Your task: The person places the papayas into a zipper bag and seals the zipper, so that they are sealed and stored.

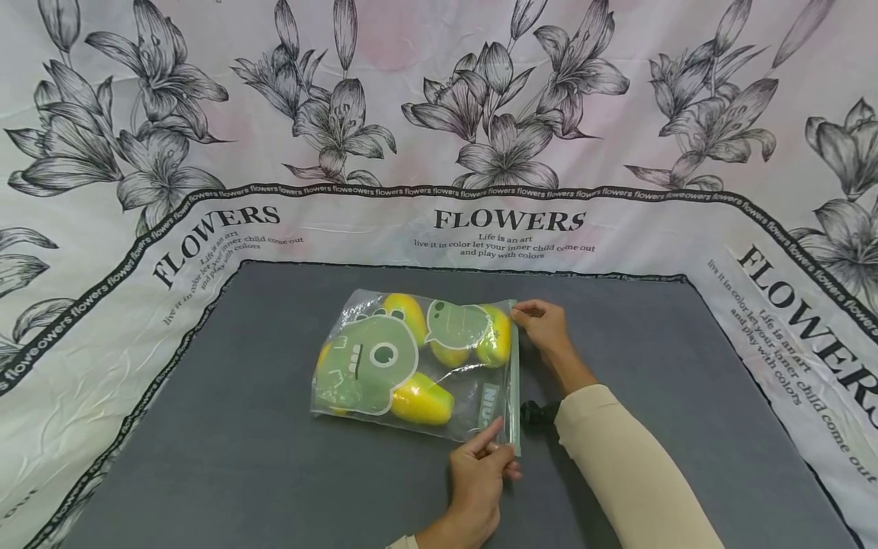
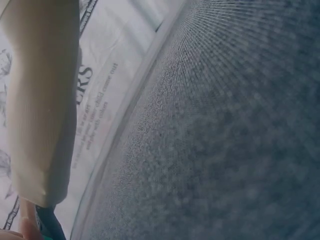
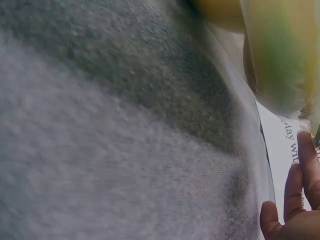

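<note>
A clear zip bag (image 1: 473, 381) printed with green cartoon dinosaurs lies on the grey surface. Several yellow fruits that look like mangoes (image 1: 421, 400) show through it. Its sealing strip (image 1: 514, 381) runs along the right side. At the strip's far end, my right hand (image 1: 549, 328) pinches the bag's corner between thumb and forefinger. My left hand (image 1: 476, 480) holds the near end of the strip, its forefinger stretched along the plastic. The right wrist view has a yellow-green fruit (image 3: 280, 60) inside the plastic, above the right hand's fingers (image 3: 295, 192).
A grey cloth panel (image 1: 240, 427) lies beneath the bag, bordered by a white flower-printed cloth (image 1: 507, 244) that rises at the back. A small black device (image 1: 538, 413) sits at the right wrist, beside the beige sleeve (image 1: 624, 457).
</note>
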